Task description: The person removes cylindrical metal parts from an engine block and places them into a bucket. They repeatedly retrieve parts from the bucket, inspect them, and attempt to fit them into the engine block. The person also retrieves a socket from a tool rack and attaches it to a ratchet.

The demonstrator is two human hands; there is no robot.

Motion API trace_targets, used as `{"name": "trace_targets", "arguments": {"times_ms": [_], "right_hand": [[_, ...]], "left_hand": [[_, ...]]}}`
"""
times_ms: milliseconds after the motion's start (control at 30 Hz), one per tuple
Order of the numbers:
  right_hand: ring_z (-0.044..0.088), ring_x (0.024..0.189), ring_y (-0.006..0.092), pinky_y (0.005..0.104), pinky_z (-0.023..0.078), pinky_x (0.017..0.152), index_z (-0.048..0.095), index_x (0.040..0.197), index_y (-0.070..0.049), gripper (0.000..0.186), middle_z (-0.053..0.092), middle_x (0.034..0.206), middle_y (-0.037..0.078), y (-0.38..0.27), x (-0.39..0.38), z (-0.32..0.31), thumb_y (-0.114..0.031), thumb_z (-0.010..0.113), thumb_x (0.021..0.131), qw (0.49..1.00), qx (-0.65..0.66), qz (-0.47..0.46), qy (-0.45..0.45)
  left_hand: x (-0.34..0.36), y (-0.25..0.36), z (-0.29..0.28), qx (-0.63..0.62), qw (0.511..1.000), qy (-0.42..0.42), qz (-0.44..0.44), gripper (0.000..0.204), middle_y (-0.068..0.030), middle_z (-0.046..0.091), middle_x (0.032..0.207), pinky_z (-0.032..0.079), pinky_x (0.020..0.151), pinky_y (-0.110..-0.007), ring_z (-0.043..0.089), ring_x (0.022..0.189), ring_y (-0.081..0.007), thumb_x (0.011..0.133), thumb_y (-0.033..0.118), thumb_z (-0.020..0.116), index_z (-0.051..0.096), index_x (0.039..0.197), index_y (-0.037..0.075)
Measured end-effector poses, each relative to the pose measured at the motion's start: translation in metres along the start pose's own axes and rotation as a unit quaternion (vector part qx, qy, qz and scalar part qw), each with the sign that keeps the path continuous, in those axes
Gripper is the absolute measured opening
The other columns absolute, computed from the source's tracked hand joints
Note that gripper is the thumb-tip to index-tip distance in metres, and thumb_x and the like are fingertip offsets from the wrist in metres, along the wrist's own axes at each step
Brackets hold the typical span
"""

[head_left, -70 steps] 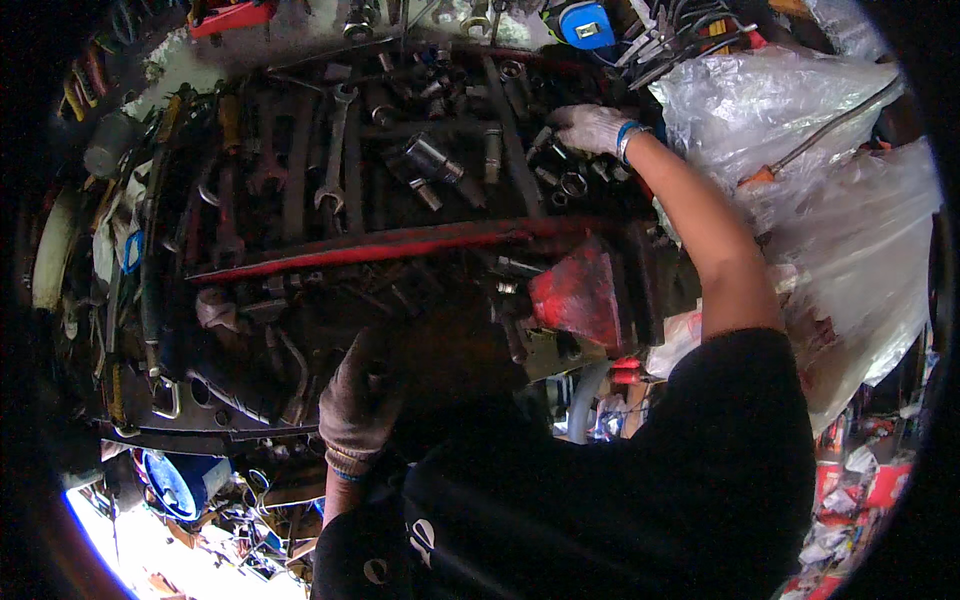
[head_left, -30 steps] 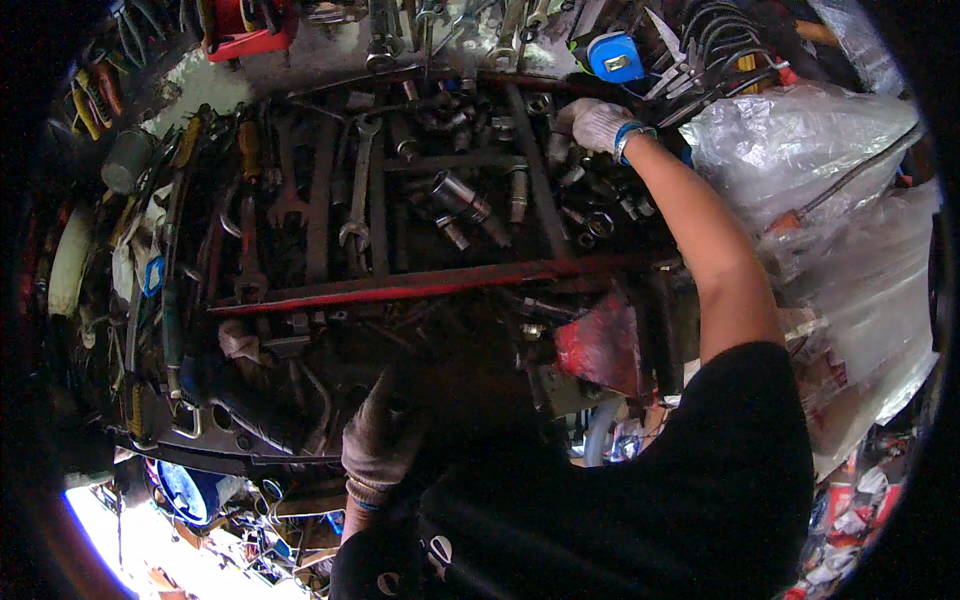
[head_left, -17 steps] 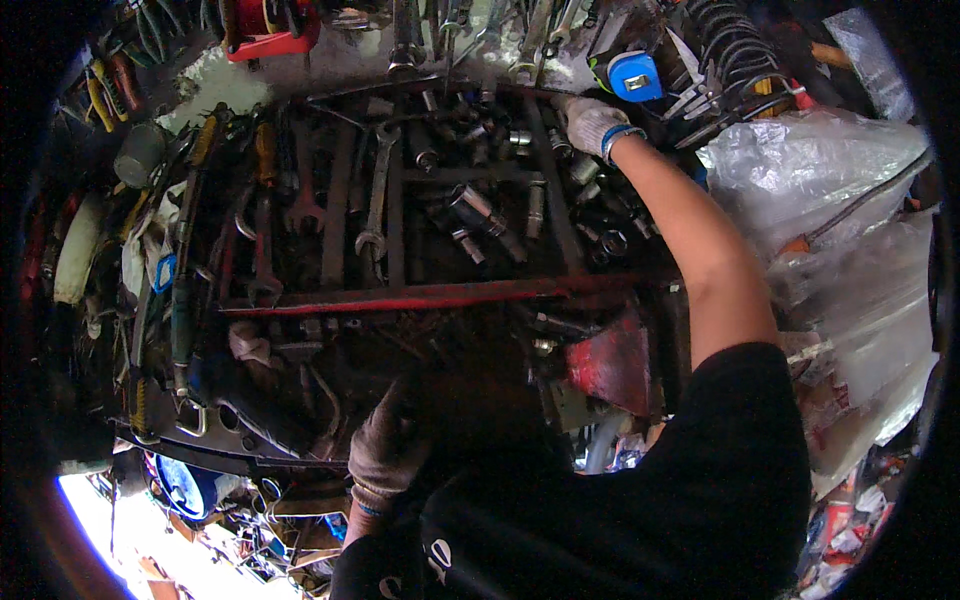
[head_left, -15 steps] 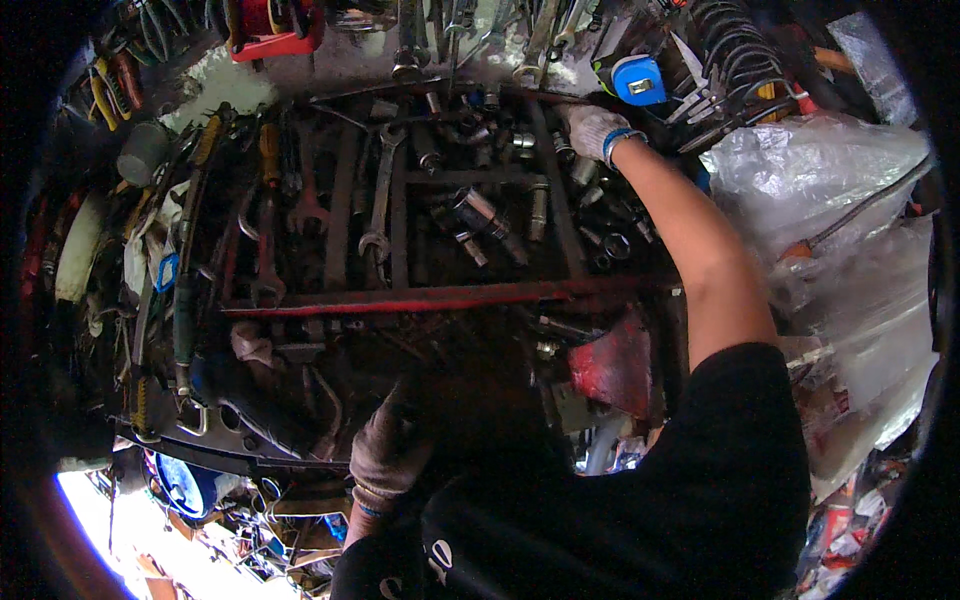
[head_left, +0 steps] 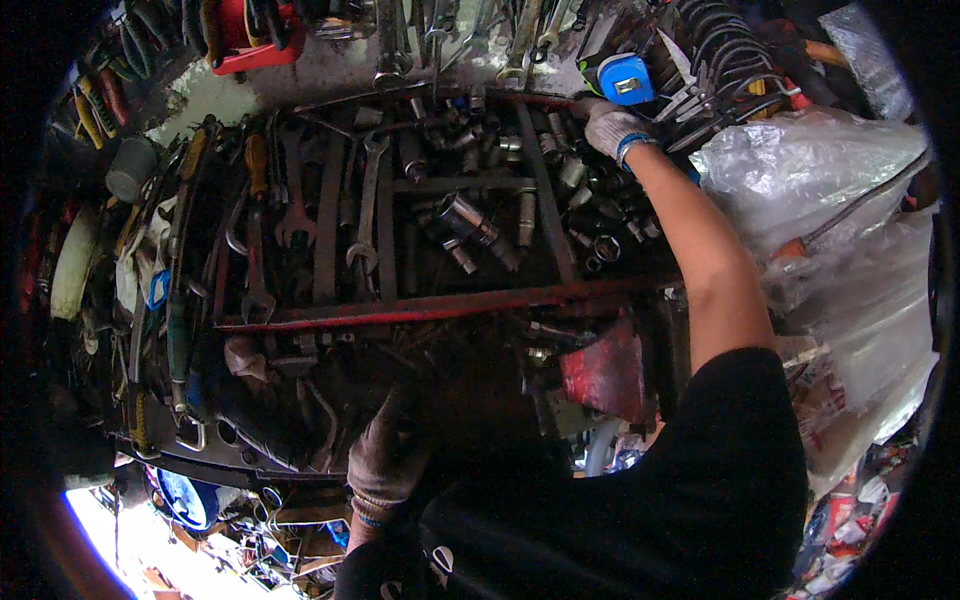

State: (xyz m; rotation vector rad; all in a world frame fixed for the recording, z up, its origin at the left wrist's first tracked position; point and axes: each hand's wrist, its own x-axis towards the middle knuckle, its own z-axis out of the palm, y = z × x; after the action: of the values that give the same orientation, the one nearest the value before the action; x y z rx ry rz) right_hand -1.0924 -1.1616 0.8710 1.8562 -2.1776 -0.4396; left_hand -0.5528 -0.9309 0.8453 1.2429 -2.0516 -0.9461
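Observation:
My right hand (head_left: 615, 130), in a whitish knit glove, is at the far right corner of a red-rimmed metal tool tray (head_left: 400, 312). Its fingers curl down at the rim, and whatever they grip is hidden. Beside it in the tray lie several metal sockets (head_left: 571, 172). My left hand (head_left: 383, 462), gloved too, is low in front of the tray, with one finger pointing up. Its other fingers sink into shadow, so I cannot tell whether it holds anything. Between the tray's dividers rest a combination wrench (head_left: 368, 205) and a large chrome socket (head_left: 468, 217).
A blue tape measure (head_left: 625, 80) lies behind my right hand, near several pliers (head_left: 690, 105). Clear plastic sheeting (head_left: 800, 165) covers the right side. A red funnel-like piece (head_left: 606, 370) sits before the tray. Screwdrivers and long hand tools (head_left: 180, 330) crowd the left.
My right hand has shifted a little to the right, from over the sockets toward the tray's corner. The view has tilted slightly. My left hand stays about where it was.

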Motion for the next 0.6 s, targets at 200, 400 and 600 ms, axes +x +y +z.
{"name": "trace_targets", "arguments": {"times_ms": [200,400,600], "right_hand": [[0.069,0.099,0.0383,0.0547,0.053,0.085,0.064,0.127,-0.006,0.037,0.069,0.109,0.023,-0.014,0.025,-0.001,-0.013,0.049,0.094,0.990,-0.056,-0.124,-0.046],[0.068,0.099,0.0350,0.0437,0.056,0.080,0.071,0.114,-0.006,0.029,0.071,0.105,0.017,-0.012,0.020,-0.033,-0.015,0.054,0.093,0.932,-0.290,-0.191,-0.105],[0.066,0.109,0.0386,0.0483,0.057,0.086,0.072,0.109,-0.005,0.027,0.069,0.116,0.021,0.020,-0.017,-0.024,-0.014,0.052,0.093,0.970,-0.156,-0.016,-0.184]], "left_hand": [[-0.005,-0.002,0.002,0.014,1.000,0.017,0.011,0.070,-0.0147,0.071,0.108,0.058,0.077,-0.039,0.071,0.092,-0.0319,0.076,0.017,0.080,0.054,0.139,0.008],[-0.008,-0.012,0.004,0.011,0.999,-0.033,-0.033,0.068,-0.0141,0.072,0.106,0.057,0.077,-0.038,0.071,0.091,-0.0305,0.077,0.016,0.078,0.054,0.139,0.008],[-0.008,-0.011,0.001,-0.002,0.999,-0.027,-0.024,0.068,-0.0132,0.071,0.103,0.057,0.074,-0.037,0.071,0.086,-0.0297,0.077,0.014,0.076,0.053,0.141,0.008]]}}
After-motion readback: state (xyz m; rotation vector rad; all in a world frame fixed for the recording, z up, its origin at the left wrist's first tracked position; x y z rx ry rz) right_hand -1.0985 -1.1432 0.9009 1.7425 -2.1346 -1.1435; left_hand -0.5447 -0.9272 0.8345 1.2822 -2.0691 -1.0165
